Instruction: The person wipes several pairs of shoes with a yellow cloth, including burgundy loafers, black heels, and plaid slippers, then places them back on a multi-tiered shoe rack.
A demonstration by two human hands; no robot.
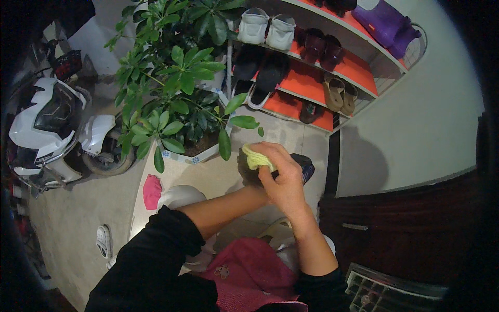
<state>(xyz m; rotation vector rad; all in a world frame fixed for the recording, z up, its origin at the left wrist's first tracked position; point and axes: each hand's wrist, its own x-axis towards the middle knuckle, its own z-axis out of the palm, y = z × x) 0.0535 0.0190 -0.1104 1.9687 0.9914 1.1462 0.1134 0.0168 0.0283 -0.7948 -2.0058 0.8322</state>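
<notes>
My right hand point(284, 175) is closed around a folded yellow cloth point(258, 159) and presses it against a dark shoe point(307, 165). The forearm of my left hand point(260, 192) reaches in from the left and passes under my right wrist. Most of my left hand is hidden behind the right one, so its fingers and grip do not show. Part of the dark shoe sticks out to the right of my right hand. A pink cloth point(152, 192) lies on the pale floor to the left.
Ahead stands a shoe rack point(351, 78) with orange shelves, bearing white shoes, slippers and purple boots point(384, 27). A leafy plant in a tiled planter point(195, 159) is ahead left, near a white scooter point(50, 128). A white clog point(103, 241) lies on the floor.
</notes>
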